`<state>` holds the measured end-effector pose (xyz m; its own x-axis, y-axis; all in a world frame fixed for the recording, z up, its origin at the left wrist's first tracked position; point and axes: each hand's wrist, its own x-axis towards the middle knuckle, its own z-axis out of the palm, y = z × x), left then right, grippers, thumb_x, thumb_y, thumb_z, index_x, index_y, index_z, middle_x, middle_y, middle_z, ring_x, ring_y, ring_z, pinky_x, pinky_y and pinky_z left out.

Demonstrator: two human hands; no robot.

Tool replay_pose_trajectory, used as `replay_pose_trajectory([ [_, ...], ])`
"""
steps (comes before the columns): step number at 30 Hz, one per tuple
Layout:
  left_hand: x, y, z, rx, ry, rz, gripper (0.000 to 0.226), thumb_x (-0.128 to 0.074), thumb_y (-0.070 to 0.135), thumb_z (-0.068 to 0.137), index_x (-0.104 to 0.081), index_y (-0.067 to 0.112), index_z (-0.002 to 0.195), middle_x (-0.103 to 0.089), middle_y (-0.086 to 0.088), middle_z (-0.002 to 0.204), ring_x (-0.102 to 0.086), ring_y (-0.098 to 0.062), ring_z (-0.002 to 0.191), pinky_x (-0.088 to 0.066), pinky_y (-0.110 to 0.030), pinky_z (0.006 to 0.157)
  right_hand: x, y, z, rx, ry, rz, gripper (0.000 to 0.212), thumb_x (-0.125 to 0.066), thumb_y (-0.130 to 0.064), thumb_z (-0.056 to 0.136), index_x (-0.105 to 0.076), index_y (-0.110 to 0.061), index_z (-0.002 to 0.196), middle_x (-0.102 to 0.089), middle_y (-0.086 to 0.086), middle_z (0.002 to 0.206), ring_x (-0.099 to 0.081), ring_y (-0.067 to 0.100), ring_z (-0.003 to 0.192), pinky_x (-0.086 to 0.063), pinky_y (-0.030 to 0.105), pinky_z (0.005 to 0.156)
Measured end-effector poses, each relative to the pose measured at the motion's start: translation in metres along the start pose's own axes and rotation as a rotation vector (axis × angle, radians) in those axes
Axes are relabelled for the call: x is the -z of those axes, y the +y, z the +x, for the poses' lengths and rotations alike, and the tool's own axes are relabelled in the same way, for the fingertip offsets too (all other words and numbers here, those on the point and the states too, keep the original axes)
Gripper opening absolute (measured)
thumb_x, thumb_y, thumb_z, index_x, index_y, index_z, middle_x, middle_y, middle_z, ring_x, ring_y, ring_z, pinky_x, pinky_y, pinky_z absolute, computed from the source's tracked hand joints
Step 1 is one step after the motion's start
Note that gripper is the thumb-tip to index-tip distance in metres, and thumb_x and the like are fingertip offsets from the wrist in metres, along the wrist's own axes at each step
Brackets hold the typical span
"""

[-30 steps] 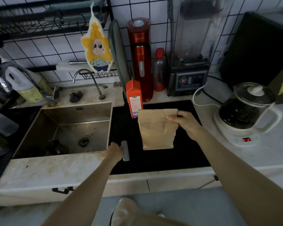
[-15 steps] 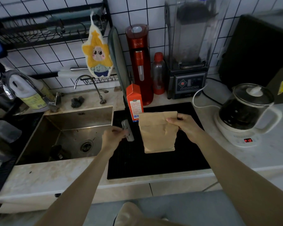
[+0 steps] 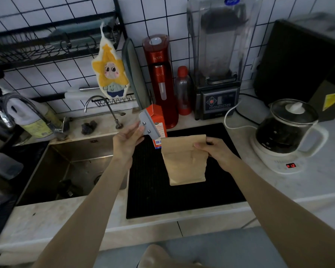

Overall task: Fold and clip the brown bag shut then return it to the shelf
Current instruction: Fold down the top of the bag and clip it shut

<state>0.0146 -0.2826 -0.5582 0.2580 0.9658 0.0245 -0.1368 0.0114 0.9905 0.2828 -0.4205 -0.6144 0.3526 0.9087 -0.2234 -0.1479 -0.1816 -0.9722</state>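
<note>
A brown paper bag (image 3: 184, 161) with its top folded over hangs upright above the black mat (image 3: 182, 200). My right hand (image 3: 214, 149) pinches the folded top at its right edge. Left of the bag and slightly higher, my left hand (image 3: 127, 141) holds a grey bag clip (image 3: 148, 123) up in the air. The clip is tilted, and its jaws look parted. It does not touch the bag.
An orange carton (image 3: 159, 122) stands just behind the clip and bag. A steel sink (image 3: 72, 167) lies to the left, a glass kettle (image 3: 288, 134) to the right. A red soda maker (image 3: 160, 78), bottle (image 3: 183, 89) and blender (image 3: 219, 60) line the tiled wall.
My left hand picked the clip up off the mat's left edge and raised it towards the bag's top. My right hand kept the bag held in about the same place.
</note>
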Motion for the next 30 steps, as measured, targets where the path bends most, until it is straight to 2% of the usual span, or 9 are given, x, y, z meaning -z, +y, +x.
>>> replay_pose_trajectory([
  [4,-0.01,0.01,0.001,-0.064,-0.104,0.094,0.036,-0.081,0.028,0.085,-0.076,0.015,0.118,-0.08,-0.001,0.111,-0.076,-0.014,0.102,-0.06,-0.021,0.077,0.001,0.0,0.0,-0.001,-0.006,0.009,0.024,-0.082,-0.017,0.084,-0.078,-0.012,0.107,-0.081,0.006,0.1,-0.077,0.02,0.095,-0.058,0.027,0.078],
  [6,-0.021,0.015,0.002,-0.097,-0.146,0.158,0.025,-0.078,0.02,0.088,-0.077,0.023,0.113,-0.08,0.005,0.107,-0.076,-0.01,0.1,-0.059,-0.02,0.077,0.001,0.0,-0.001,-0.002,-0.012,0.012,0.024,-0.082,-0.017,0.085,-0.078,-0.012,0.108,-0.081,0.006,0.101,-0.077,0.019,0.094,-0.059,0.026,0.076],
  [10,-0.052,0.02,0.0,-0.162,-0.225,0.312,0.029,-0.076,0.01,0.091,-0.075,0.035,0.105,-0.078,0.019,0.09,-0.072,0.0,0.093,-0.057,-0.019,0.08,0.0,-0.001,-0.001,-0.011,-0.002,0.014,0.02,-0.082,-0.017,0.084,-0.079,-0.015,0.103,-0.081,0.002,0.095,-0.077,0.013,0.087,-0.058,0.021,0.07],
  [13,-0.071,0.02,0.0,-0.198,-0.275,0.353,0.027,-0.073,0.006,0.092,-0.075,0.027,0.108,-0.076,0.023,0.086,-0.068,0.011,0.084,-0.051,-0.009,0.072,0.0,-0.002,-0.002,-0.026,0.004,0.002,0.019,-0.083,-0.018,0.083,-0.079,-0.016,0.102,-0.081,0.002,0.095,-0.077,0.013,0.086,-0.058,0.023,0.071],
  [15,-0.078,0.02,0.003,-0.209,-0.268,0.374,0.026,-0.072,0.004,0.093,-0.074,0.014,0.117,-0.074,0.015,0.091,-0.067,0.014,0.078,-0.05,-0.007,0.067,0.0,-0.002,-0.001,-0.027,0.005,-0.001,0.02,-0.083,-0.018,0.083,-0.079,-0.017,0.102,-0.081,0.001,0.095,-0.077,0.012,0.086,-0.058,0.023,0.073],
  [18,-0.082,0.024,0.008,-0.24,-0.25,0.435,0.028,-0.071,0.002,0.093,-0.073,0.003,0.121,-0.072,0.006,0.091,-0.066,0.015,0.075,-0.049,-0.006,0.068,0.0,-0.001,-0.001,-0.024,0.002,0.0,0.021,-0.083,-0.019,0.083,-0.079,-0.018,0.103,-0.081,0.0,0.097,-0.077,0.012,0.089,-0.058,0.023,0.074],
  [22,-0.082,0.028,0.011,-0.314,-0.289,0.578,0.025,-0.071,0.001,0.093,-0.075,0.002,0.118,-0.074,-0.002,0.096,-0.065,0.015,0.075,-0.049,-0.007,0.075,0.0,0.0,0.0,-0.022,0.005,0.002,0.023,-0.083,-0.019,0.083,-0.079,-0.017,0.105,-0.081,0.003,0.098,-0.077,0.017,0.093,-0.058,0.027,0.079],
  [25,-0.085,0.029,0.008,-0.356,-0.337,0.677,0.022,-0.071,0.003,0.093,-0.078,0.006,0.114,-0.076,-0.001,0.095,-0.066,0.014,0.076,-0.049,-0.007,0.072,0.0,0.001,0.0,-0.017,-0.004,0.006,0.026,-0.083,-0.02,0.084,-0.079,-0.014,0.108,-0.081,0.006,0.101,-0.077,0.021,0.097,-0.059,0.033,0.086],
  [30,-0.088,0.024,0.006,-0.392,-0.402,0.894,0.022,-0.075,0.011,0.092,-0.08,0.011,0.113,-0.078,-0.007,0.1,-0.065,-0.011,0.085,-0.041,-0.003,0.07,-0.001,-0.001,-0.002,-0.016,0.0,-0.001,0.028,-0.081,-0.018,0.085,-0.078,-0.011,0.112,-0.08,0.009,0.105,-0.075,0.027,0.104,-0.059,0.039,0.094],
])
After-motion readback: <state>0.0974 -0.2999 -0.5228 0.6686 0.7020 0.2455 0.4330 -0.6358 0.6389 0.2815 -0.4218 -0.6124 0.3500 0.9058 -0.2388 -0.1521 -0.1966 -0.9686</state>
